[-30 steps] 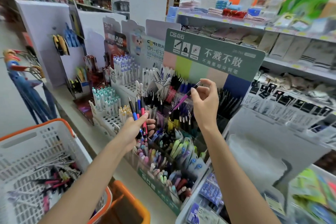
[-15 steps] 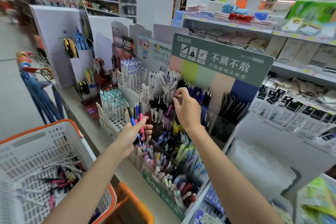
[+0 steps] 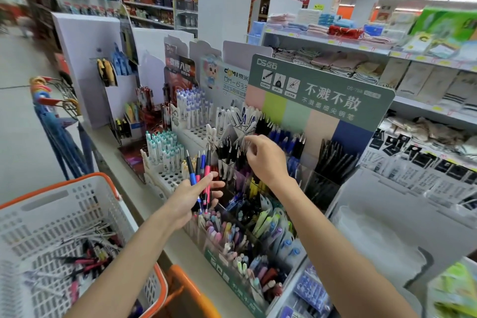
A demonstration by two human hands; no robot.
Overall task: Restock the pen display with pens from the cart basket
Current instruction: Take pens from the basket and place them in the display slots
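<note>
My left hand grips a bundle of pens with blue and pink barrels, held upright in front of the pen display. My right hand hovers over the display's upper clear compartments. Its fingertips are pinched together at the top of a purple pen standing in a compartment beside the black pens. The white cart basket with an orange rim sits at the lower left. Several loose pens lie in it.
A green header card stands behind the display. White pen racks stand to its left. Shelves of towels and socks run along the right. Umbrellas hang at the left by the aisle. An orange basket sits below.
My right hand carried the purple pen down and to the left from near the header card into a display compartment. My left hand kept holding its bundle. The view shifted slightly.
</note>
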